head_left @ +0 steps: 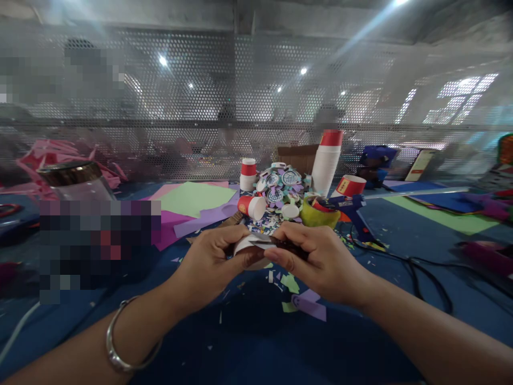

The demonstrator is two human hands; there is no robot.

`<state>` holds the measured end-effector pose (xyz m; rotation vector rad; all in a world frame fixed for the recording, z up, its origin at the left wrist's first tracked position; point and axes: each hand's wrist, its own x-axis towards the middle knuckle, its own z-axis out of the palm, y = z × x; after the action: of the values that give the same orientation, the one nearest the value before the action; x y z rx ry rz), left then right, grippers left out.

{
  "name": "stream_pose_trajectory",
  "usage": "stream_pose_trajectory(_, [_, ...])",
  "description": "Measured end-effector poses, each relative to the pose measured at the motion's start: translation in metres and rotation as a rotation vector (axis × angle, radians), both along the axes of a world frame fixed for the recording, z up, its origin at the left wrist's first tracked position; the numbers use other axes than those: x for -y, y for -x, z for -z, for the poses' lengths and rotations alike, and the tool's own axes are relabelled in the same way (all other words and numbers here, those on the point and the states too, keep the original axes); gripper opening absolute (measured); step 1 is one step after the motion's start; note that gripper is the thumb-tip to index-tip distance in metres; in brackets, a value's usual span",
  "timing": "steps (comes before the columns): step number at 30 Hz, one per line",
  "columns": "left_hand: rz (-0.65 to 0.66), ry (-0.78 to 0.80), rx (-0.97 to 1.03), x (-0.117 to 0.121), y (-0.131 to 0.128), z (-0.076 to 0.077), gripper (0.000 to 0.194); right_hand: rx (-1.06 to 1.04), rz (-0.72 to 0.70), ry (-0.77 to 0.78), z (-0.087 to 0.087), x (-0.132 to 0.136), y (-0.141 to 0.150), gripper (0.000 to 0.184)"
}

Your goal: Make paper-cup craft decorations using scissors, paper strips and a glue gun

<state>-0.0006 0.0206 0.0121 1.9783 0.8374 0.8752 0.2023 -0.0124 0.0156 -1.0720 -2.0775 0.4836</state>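
Observation:
My left hand grips a white paper cup, apparently cut down, with fingers and thumb on its side. In my right hand is a pair of scissors, whose metal blades lie against the cup's edge. Most of the scissors' handle is hidden by my fingers. Both hands are close together above the blue tabletop. Just beyond them lies a red and white paper cup on its side. Green and purple paper scraps are scattered below my right hand.
Behind the hands is a heap of decorated paper discs. A tall stack of cups rises near a yellow-green bowl and a blue glue gun. Black cable runs right; coloured sheets and a lidded jar are left.

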Motion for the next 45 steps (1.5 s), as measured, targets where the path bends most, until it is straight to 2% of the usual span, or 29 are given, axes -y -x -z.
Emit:
stream_pose_trajectory(5, [-0.004,0.028,0.002,-0.001,0.001,0.000,0.022,0.002,0.015,-0.021,0.001,0.000,-0.001,0.034])
stream_pose_trajectory(10, [0.022,0.120,0.027,-0.003,-0.001,0.001,0.025,0.009,0.028,-0.038,0.005,-0.002,0.000,0.035])
stream_pose_trajectory(13, [0.038,0.166,0.026,-0.004,-0.002,-0.001,0.027,-0.018,0.040,-0.013,0.006,-0.004,0.001,0.037])
stream_pose_trajectory(16, [-0.011,0.173,-0.015,-0.004,-0.001,-0.003,0.031,-0.071,0.091,0.010,0.007,-0.008,0.000,0.037])
stream_pose_trajectory(19, [-0.017,0.206,-0.032,-0.005,0.000,-0.004,0.031,-0.161,0.125,0.087,0.009,-0.014,-0.002,0.038])
stream_pose_trajectory(23, [0.070,0.270,-0.003,-0.005,0.000,-0.005,0.026,-0.300,0.068,0.237,0.010,-0.019,-0.002,0.042])
stream_pose_trajectory(30, [0.179,0.360,-0.147,-0.006,-0.001,-0.005,0.015,-0.354,-0.085,0.406,0.014,-0.018,0.005,0.039])
stream_pose_trajectory(32, [0.163,0.382,-0.121,-0.006,-0.002,-0.005,0.015,-0.357,-0.084,0.429,0.015,-0.017,0.006,0.039])
stream_pose_trajectory(37, [-0.002,0.331,0.050,-0.006,-0.001,-0.004,0.015,-0.391,-0.067,0.417,0.015,-0.019,0.004,0.038])
stream_pose_trajectory(45, [0.091,0.454,0.138,-0.005,0.000,-0.005,0.018,-0.562,-0.110,0.446,0.016,-0.018,0.007,0.033])
